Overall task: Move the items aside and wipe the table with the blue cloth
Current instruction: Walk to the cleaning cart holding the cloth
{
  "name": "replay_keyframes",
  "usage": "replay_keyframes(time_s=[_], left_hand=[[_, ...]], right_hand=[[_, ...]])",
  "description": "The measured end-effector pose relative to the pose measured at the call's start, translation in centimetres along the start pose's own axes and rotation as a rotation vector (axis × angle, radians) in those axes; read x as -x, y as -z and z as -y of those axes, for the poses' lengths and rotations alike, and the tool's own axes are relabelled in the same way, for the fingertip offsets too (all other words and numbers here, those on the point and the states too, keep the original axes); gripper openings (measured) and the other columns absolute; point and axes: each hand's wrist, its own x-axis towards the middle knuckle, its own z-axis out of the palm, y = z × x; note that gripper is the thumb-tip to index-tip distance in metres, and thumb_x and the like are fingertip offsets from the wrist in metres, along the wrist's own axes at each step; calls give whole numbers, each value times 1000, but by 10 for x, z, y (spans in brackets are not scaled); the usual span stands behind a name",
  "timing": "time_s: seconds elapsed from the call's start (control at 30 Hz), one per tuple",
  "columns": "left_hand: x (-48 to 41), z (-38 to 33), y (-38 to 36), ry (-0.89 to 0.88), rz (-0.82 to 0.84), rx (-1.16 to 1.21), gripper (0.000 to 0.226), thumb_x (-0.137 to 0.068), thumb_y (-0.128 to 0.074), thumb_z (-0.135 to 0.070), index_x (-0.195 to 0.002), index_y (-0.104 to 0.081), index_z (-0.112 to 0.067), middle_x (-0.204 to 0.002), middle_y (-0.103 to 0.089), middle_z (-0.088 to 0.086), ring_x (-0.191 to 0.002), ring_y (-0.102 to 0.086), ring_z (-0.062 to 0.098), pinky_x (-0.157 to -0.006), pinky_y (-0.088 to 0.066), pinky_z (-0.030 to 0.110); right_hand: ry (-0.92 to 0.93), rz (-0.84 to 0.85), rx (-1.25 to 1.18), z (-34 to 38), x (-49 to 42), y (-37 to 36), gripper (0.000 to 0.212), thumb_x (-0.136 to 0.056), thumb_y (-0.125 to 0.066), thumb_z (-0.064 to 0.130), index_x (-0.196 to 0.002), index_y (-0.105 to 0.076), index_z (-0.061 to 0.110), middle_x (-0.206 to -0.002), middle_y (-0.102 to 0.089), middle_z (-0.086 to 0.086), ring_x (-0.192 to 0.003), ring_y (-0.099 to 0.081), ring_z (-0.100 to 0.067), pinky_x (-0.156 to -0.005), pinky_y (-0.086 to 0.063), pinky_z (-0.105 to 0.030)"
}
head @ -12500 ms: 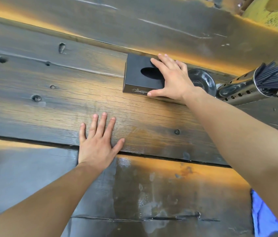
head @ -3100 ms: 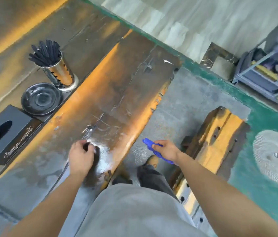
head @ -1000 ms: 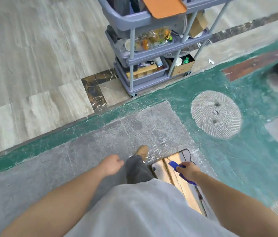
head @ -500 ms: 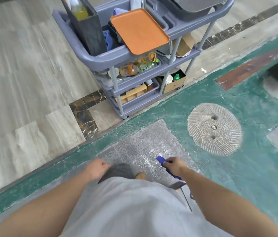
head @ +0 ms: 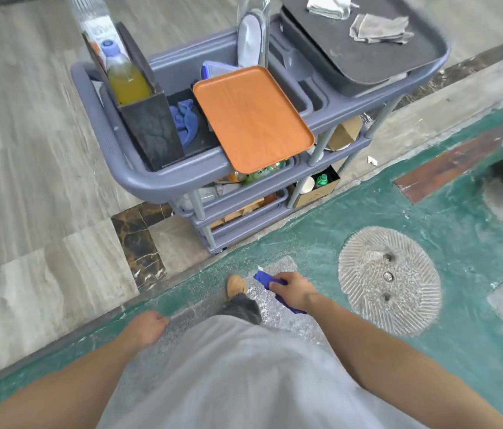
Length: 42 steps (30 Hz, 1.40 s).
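My right hand point(head: 293, 289) hangs at my side, shut on the blue cloth point(head: 264, 279), whose ends stick out in front of and behind the fist. My left hand point(head: 148, 328) swings low at my left with the fingers curled and nothing in it. The table and its items are out of view. Straight ahead stands a grey three-tier cart point(head: 151, 184); a second blue cloth point(head: 186, 120) lies crumpled in its top tier beside an orange tray point(head: 251, 117).
The cart also holds a dark box point(head: 151, 131) with a bottle of yellow liquid point(head: 125, 78), and a dark tray point(head: 364, 48) with grey rags. On the green floor to the right lies a round millstone point(head: 389, 278). Pale tile floor lies to the left.
I have turned away from the table and walked toward the cart, which is now closer and larger. The blue cloth stays in my right hand; my left hand has swung back to my side.
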Motion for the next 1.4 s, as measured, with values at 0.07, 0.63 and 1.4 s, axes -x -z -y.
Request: replay_keyframes(time_s=[0.07, 0.63, 1.4], left_hand=[[-16, -27, 16, -53, 14, 7, 36, -107, -48, -27, -73, -45, -16, -76, -48, 5, -72, -47, 20, -69, -33, 33], [-18, -251, 163, -507, -742, 301, 20, -99, -60, -28, -115, -69, -18, -114, -60, -9, -99, -60, 14, -83, -48, 35], [-70, -264, 159, -121, -709, -18, 67, -103, -15, -60, -165, -15, -34, -174, -11, -3, -161, 5, 17, -130, 4, 41]], right_hand=[[-29, -9, 19, 1, -15, 26, 27, -105, -57, 33, -113, -71, 13, -80, -69, -2, -65, -59, -20, -60, -45, -27], [26, -221, -254, -14, -67, 180, 13, -102, -65, 30, -100, -77, 29, -76, -72, -7, -68, -61, -16, -68, -48, -29], [741, -306, 108, 240, -125, 266, 34, -105, -57, 36, -136, -67, 24, -129, -68, -1, -116, -55, -28, -105, -42, -38]])
